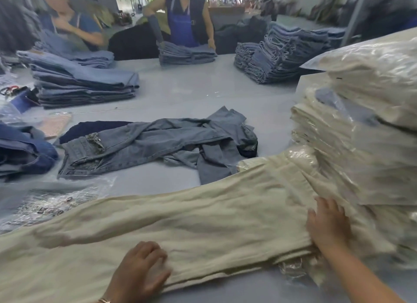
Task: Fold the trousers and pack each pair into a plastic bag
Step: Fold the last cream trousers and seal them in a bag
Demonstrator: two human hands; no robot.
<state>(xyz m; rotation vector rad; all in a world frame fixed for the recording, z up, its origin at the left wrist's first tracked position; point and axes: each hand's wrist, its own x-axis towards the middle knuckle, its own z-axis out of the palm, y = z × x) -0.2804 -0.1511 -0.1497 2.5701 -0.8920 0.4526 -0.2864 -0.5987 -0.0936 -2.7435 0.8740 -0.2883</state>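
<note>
A pair of cream trousers (203, 221) lies stretched across the near part of the table, its legs running off to the left. My left hand (142, 271) rests on the near edge of the trousers with its fingers bent over the cloth. My right hand (327, 223) lies flat with spread fingers on the waist end at the right. Clear plastic bags (52, 203) lie flat on the table to the left. A tall stack of bagged cream trousers (361, 133) stands at the right.
A loose pair of grey-blue jeans (158, 142) lies crumpled mid-table. Stacks of folded jeans (83, 84) stand at the left and at the back right (277, 54). Two people work on the far side, one (185, 18) pressing a jeans pile (187, 53).
</note>
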